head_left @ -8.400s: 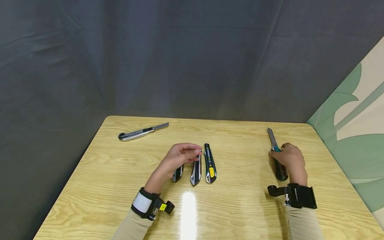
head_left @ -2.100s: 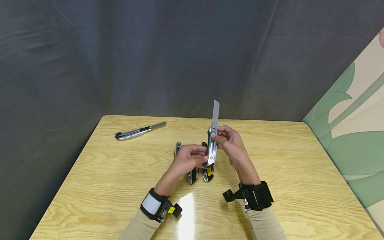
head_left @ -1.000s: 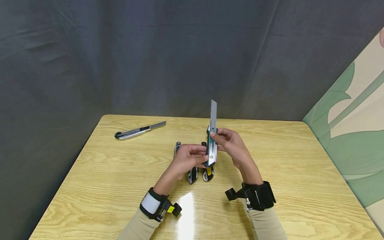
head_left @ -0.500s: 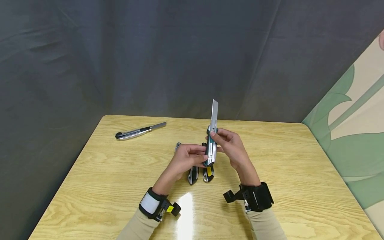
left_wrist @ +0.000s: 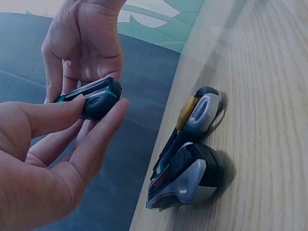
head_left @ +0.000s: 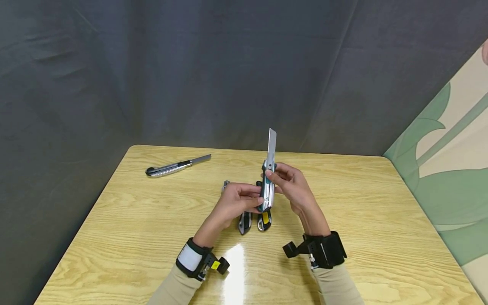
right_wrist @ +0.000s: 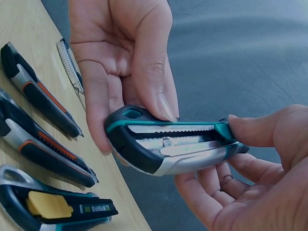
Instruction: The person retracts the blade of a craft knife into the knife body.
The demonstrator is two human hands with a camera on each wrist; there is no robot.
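Note:
Both hands hold a black, silver and teal snap-off utility knife above the middle of the table. Its long bare blade points up and away in the head view. My left hand pinches the rear end of the handle between thumb and fingers. Further forward, my right hand grips the handle, its thumb on the teal slider, as the right wrist view shows. Below the hands lie a yellow-slider knife and two orange-trimmed knives, one nearer and one farther; the head view partly hides them.
A silver utility knife with its blade out lies at the back left of the wooden table. Behind the table hangs a dark curtain. A leaf-patterned panel stands along the right side.
Since the oldest frame, my right hand has lifted the teal knife from the table's right side to the middle, where my left hand has gripped its rear end. Lately both hands have barely moved.

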